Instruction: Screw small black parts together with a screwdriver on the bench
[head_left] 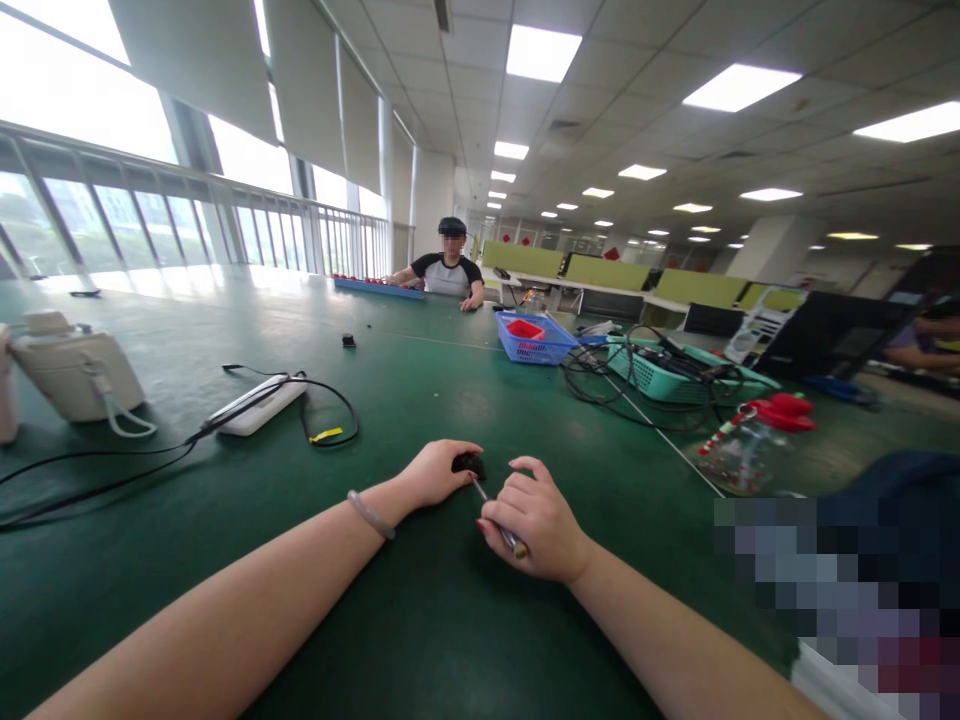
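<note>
Near the middle of the green table [420, 620], my left hand [435, 470] grips a small black object [470, 464] between thumb and fingers; its kind is too small to make out. My right hand [536, 520] is closed around a screwdriver [513, 541] with a thin metal shaft. The shaft points up and left, and its tip meets or nearly meets the near side of the black object, close to my left thumb. A pale bangle [371, 515] circles my left wrist.
Leftward lie a white power strip [262, 404] with black cable and a beige bottle [79, 370]. Rightward stand a blue basket [534, 345], a green basket [652, 375] of cables and a red-lidded jar [750, 450]. A person [448, 265] sits across the table.
</note>
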